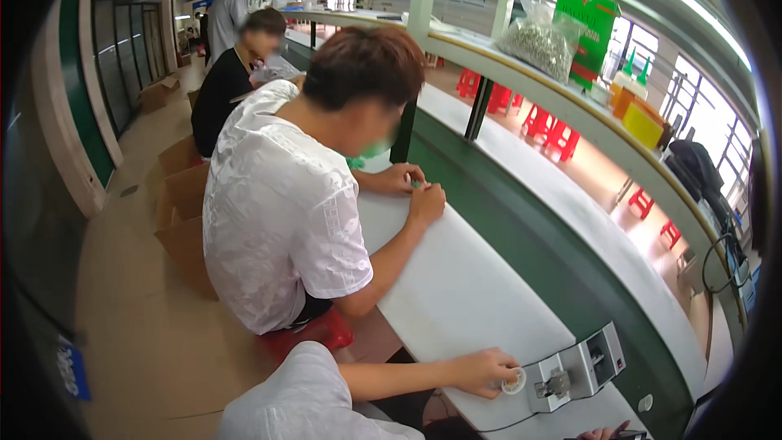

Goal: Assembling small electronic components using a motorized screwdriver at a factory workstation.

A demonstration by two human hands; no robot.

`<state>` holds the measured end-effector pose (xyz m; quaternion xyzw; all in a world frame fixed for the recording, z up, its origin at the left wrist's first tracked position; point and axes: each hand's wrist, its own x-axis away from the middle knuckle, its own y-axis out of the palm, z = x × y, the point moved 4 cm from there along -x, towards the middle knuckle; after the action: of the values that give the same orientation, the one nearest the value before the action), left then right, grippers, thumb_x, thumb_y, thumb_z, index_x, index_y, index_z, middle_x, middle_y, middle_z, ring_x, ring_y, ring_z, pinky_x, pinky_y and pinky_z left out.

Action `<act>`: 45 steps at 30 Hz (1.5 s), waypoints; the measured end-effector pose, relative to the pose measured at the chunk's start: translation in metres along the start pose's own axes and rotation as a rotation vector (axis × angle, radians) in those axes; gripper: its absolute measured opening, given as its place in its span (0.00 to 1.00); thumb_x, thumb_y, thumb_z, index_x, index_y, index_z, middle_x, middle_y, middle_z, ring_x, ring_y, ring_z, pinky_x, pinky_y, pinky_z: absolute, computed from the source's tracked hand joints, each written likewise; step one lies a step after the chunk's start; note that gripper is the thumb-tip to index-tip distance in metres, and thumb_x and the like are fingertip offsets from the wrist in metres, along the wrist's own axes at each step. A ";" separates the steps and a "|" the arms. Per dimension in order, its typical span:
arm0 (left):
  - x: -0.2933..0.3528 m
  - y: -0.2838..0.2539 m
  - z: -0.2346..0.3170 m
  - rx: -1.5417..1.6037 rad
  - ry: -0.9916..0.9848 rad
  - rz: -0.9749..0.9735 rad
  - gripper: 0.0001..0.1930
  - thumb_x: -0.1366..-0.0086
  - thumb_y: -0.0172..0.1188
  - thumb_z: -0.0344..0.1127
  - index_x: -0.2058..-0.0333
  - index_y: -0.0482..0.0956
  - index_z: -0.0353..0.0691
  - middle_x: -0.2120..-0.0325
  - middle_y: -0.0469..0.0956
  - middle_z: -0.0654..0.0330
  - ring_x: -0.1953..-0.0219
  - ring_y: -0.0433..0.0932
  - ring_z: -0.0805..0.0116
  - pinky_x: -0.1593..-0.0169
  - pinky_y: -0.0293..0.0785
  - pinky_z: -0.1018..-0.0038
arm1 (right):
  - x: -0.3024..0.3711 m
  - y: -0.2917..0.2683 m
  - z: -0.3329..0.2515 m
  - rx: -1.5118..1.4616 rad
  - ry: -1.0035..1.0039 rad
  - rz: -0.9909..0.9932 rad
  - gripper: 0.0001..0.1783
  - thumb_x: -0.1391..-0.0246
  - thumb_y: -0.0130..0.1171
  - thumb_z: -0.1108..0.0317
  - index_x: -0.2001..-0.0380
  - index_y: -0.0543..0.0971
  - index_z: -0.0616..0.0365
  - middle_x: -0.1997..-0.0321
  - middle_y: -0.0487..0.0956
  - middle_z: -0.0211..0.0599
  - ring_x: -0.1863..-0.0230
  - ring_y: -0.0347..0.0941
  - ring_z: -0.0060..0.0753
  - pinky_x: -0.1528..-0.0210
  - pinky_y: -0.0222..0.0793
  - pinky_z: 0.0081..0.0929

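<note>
My left hand (486, 372) reaches across the white worktop, its fingers closed on the rim of a small round white dish (513, 380). Tiny yellowish pieces show inside the dish. Right beside it stands a small grey bench device (577, 369), with a clear block on its near part and a dark opening in its raised end. At the lower edge, only some fingers of my right hand (604, 432) show, curled at a dark object (630, 435) that the picture cuts off.
On my left a co-worker in a white shirt (277, 204) sits on a red stool (326, 336), hands over the worktop (440, 277). A green belt (505, 228) runs behind it. Above, a shelf (635, 151) carries a bag of small parts (538, 45) and bottles. Cardboard boxes (183, 228) stand behind the co-worker.
</note>
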<state>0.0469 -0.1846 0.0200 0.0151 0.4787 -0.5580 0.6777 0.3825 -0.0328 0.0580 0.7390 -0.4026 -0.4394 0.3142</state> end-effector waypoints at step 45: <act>-0.008 0.010 -0.022 0.008 -0.193 -0.054 0.19 0.52 0.81 0.38 0.61 0.87 0.45 0.54 0.86 0.59 0.57 0.83 0.61 0.50 0.76 0.67 | -0.067 0.132 0.137 1.087 -0.207 0.030 0.67 0.52 0.43 0.11 0.32 0.59 0.66 0.84 0.67 0.31 0.87 0.64 0.24 0.81 0.64 0.24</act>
<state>0.0420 -0.1623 0.0085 -0.0488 0.4092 -0.5770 0.7052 0.1977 -0.0528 0.1350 0.7418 -0.6109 -0.2341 -0.1476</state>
